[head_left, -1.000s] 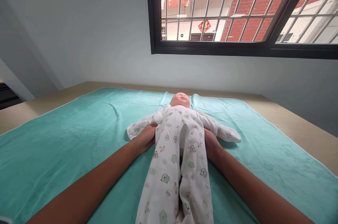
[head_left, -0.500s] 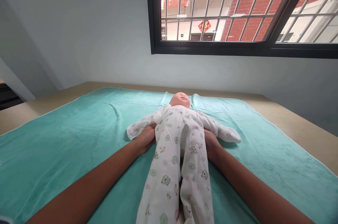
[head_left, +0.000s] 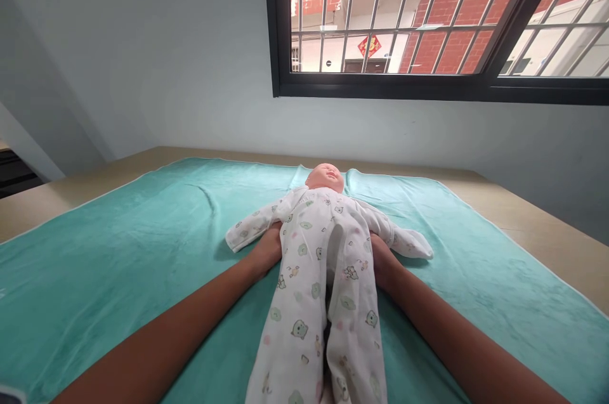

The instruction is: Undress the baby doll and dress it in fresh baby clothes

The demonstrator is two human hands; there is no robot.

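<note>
A baby doll (head_left: 304,264) lies on its back, head (head_left: 325,177) toward the wall and legs toward me. It wears a white one-piece printed with small green bears. My left hand (head_left: 270,247) holds its torso from the left, just below the outstretched sleeve (head_left: 252,229). On the other side my right hand (head_left: 382,258) grips the torso below the right-hand sleeve (head_left: 410,243). The fingers of both hands are hidden under the doll and its clothing. The ends of the legs run out of view at the bottom.
A turquoise blanket (head_left: 118,252) covers most of the pale wooden surface (head_left: 518,214). Behind it rises a grey wall (head_left: 190,74) with a black-framed, barred window (head_left: 390,87). Part of a light-rimmed dark object (head_left: 10,395) shows at the lower left corner.
My left hand has slid slightly farther under the doll. The doll's head sits a touch higher, and its left-hand sleeve has shifted slightly outward.
</note>
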